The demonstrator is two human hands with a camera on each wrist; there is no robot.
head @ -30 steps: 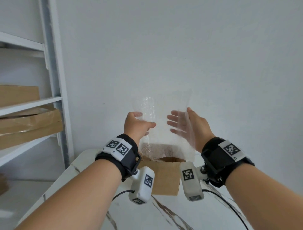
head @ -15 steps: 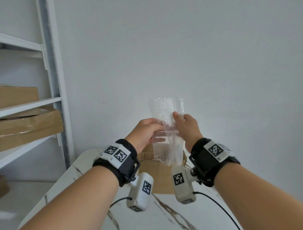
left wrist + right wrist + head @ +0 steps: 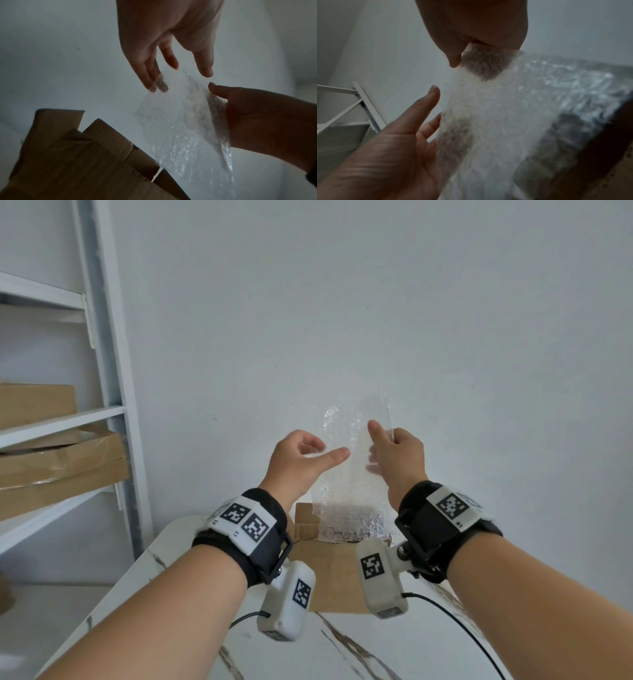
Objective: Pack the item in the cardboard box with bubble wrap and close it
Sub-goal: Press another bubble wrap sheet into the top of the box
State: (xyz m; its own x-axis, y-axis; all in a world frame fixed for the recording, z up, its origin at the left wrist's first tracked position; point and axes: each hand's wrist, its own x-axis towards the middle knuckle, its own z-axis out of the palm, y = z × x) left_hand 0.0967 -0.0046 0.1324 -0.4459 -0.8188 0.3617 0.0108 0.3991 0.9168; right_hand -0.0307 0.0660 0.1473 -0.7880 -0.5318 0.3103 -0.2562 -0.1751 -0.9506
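A clear sheet of bubble wrap [image 3: 349, 487] hangs upright, its lower end reaching the mouth of the open cardboard box [image 3: 329, 573] on the table. My right hand [image 3: 397, 453] pinches the sheet's upper right edge between thumb and fingers. My left hand [image 3: 308, 453] is beside the sheet's left edge with thumb and fingers spread. In the left wrist view its fingertips [image 3: 154, 83] touch the bubble wrap [image 3: 180, 121] without gripping, above the box flaps [image 3: 77, 162]. In the right wrist view, my right hand [image 3: 476, 27] pinches the bubble wrap [image 3: 496, 121]. The item is hidden.
A white metal shelf rack [image 3: 113, 392] stands at the left with flat cardboard cartons [image 3: 51, 463] on it. The box sits on a white marble table [image 3: 342, 652] close to a plain wall. Black cables [image 3: 455, 621] trail from the wrist cameras.
The sheet was spread wide between both hands, then gathered narrow. My left hand has since let go and opened, and my right hand alone holds the wrap, slightly further right.
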